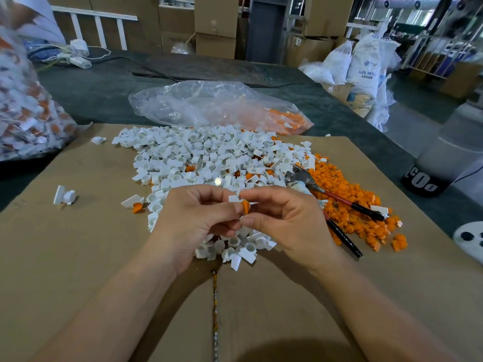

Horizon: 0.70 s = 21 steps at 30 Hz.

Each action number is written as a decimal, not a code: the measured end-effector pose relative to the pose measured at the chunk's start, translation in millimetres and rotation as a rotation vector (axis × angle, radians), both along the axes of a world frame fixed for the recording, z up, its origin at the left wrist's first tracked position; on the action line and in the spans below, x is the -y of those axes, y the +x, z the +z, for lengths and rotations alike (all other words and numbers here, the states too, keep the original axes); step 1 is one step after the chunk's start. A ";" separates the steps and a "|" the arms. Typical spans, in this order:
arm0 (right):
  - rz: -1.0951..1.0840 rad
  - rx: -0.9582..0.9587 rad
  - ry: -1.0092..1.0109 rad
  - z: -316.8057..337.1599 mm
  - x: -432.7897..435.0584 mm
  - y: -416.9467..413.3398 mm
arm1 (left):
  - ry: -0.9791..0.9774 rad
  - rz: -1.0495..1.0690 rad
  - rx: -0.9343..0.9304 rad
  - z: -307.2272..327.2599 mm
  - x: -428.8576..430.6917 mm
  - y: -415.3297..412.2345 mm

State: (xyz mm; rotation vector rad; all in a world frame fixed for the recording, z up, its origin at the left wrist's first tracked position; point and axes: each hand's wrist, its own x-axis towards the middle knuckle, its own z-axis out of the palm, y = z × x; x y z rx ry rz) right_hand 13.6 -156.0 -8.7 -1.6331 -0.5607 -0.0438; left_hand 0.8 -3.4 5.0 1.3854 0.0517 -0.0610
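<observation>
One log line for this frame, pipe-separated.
left hand: pinches orange-and-white part | right hand: pinches same part | where: over white pile on cardboard | pliers: across orange pile, untouched

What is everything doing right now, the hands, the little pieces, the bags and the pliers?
Left hand: pinches a white piece.
Right hand: pinches an orange piece against it.
White pile: loose on the cardboard.
Orange pile: loose, right of the white pile.
Pliers: lying on the piles, unheld, handles spread.
Clear bag: lying flat, few orange pieces inside.
Big bag: far left, stuffed full.
</observation>
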 end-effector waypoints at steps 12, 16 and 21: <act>-0.004 0.024 -0.016 -3.8 3.2 2.8 | 0.019 -0.012 -0.013 1.4 1.2 -0.6; 0.009 0.085 0.006 -4.9 2.9 3.2 | 0.017 -0.017 -0.015 1.6 0.5 -0.8; -0.041 0.156 -0.052 -5.4 2.5 3.5 | 0.035 -0.035 -0.024 1.0 -0.2 -0.5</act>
